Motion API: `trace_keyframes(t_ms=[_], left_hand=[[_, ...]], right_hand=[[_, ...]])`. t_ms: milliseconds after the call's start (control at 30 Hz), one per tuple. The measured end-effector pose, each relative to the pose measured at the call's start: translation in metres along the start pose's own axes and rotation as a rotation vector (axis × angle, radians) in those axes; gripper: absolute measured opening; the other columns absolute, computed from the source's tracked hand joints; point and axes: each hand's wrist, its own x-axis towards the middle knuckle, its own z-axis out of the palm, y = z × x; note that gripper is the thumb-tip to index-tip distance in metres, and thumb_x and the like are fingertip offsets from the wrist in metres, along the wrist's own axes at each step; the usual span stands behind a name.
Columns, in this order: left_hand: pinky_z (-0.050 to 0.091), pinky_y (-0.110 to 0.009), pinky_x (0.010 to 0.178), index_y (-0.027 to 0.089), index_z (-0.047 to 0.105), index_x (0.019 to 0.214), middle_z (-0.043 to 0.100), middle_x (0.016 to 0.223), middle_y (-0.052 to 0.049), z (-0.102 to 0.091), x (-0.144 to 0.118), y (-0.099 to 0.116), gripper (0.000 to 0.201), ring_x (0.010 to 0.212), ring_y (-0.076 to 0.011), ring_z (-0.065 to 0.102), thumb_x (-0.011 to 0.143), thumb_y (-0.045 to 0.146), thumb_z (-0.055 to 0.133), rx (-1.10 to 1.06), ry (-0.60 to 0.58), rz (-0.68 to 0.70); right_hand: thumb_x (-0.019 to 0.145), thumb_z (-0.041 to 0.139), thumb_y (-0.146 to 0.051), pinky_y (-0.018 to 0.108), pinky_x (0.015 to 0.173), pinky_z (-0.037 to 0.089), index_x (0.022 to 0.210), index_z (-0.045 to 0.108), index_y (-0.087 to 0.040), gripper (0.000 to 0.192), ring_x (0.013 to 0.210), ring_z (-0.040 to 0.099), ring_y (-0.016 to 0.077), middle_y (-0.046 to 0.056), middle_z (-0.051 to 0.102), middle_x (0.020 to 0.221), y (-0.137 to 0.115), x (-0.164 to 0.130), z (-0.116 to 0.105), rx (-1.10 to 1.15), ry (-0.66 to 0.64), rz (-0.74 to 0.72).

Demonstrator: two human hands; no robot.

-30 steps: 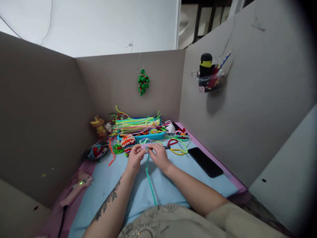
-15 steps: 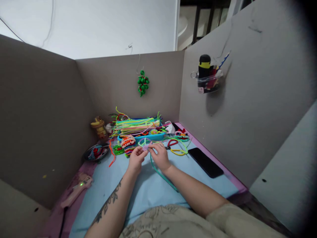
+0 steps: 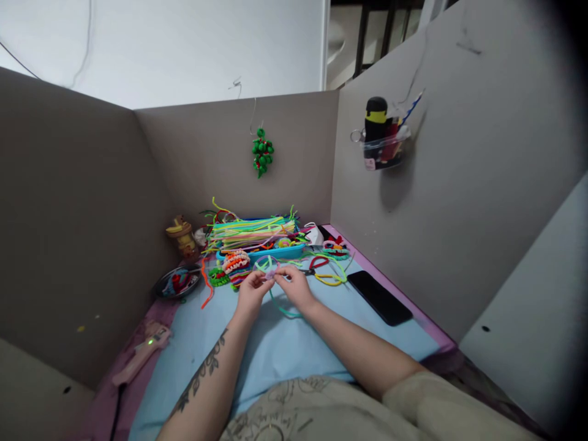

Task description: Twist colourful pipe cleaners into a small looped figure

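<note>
Left hand (image 3: 250, 295) and right hand (image 3: 294, 286) pinch a small lilac twist of pipe cleaner (image 3: 270, 274); the teal strand (image 3: 281, 308) probably needs winding next.

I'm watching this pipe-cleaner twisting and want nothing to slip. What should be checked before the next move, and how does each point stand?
1. Left hand pinches the small purple piece: ok.
2. Right hand grips the same piece: ok.
3. Teal pipe cleaner hangs free below the hands, untangled: ok.
4. Whether its end is firmly wound onto the piece: cannot tell, too small.
5. Black phone lies apart from the hands: ok.
6. Pink glue gun light on, far from the hands: ok.
</note>
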Motion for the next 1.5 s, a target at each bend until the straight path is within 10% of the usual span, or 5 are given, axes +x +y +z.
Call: trace_keyframes(t_ms=[600,900,1067,1300,1500], left_hand=[[0.024,-0.016,0.038,0.013,0.057,0.085,0.055,0.054,0.004,-0.002,0.002,0.006,0.047,0.039,-0.0039,0.042,0.05,0.036,0.078,-0.082,0.074,-0.191],[0.015,-0.016,0.035,0.012,0.059,0.08,0.039,0.044,0.009,-0.012,0.008,0.003,0.038,0.035,-0.0014,0.029,0.057,0.038,0.074,-0.113,0.007,-0.237],[0.026,-0.016,0.04,0.013,0.057,0.082,0.048,0.051,0.007,-0.014,0.012,-0.006,0.036,0.041,-0.0037,0.039,0.06,0.038,0.071,0.002,0.01,-0.129],[0.04,-0.019,0.059,0.014,0.056,0.084,0.059,0.071,0.0,-0.005,0.008,-0.009,0.029,0.064,-0.0092,0.054,0.068,0.037,0.065,0.103,-0.149,0.031],[0.041,-0.02,0.057,0.014,0.057,0.084,0.061,0.067,0.0,-0.003,0.006,-0.008,0.034,0.06,-0.0104,0.056,0.064,0.039,0.068,0.117,-0.08,-0.038]], right_hand=[[0.076,0.054,-0.016,0.028,0.075,0.04,0.071,0.059,-0.018,0.007,0.08,0.052,0.0157,0.002,0.058,0.076,-0.005,0.006,-0.011,-0.117,-0.119,-0.081],[0.076,0.048,-0.009,0.027,0.071,0.041,0.088,0.064,-0.021,0.023,0.077,0.052,0.016,0.004,0.06,0.082,-0.012,-0.006,-0.012,-0.386,-0.717,-0.594],[0.083,0.047,-0.024,0.028,0.076,0.043,0.087,0.066,-0.022,0.019,0.081,0.056,0.0159,0.005,0.064,0.084,-0.015,-0.007,-0.012,-0.048,-0.601,-0.469],[0.072,0.058,-0.044,0.024,0.047,0.034,0.072,0.065,-0.016,0.029,0.049,0.046,0.0117,0.0,0.055,0.056,0.002,0.019,-0.024,0.439,0.07,0.319],[0.072,0.058,-0.042,0.024,0.054,0.037,0.081,0.064,-0.016,0.028,0.06,0.05,0.0129,0.002,0.058,0.069,0.003,0.022,-0.027,0.358,-0.024,0.25]])
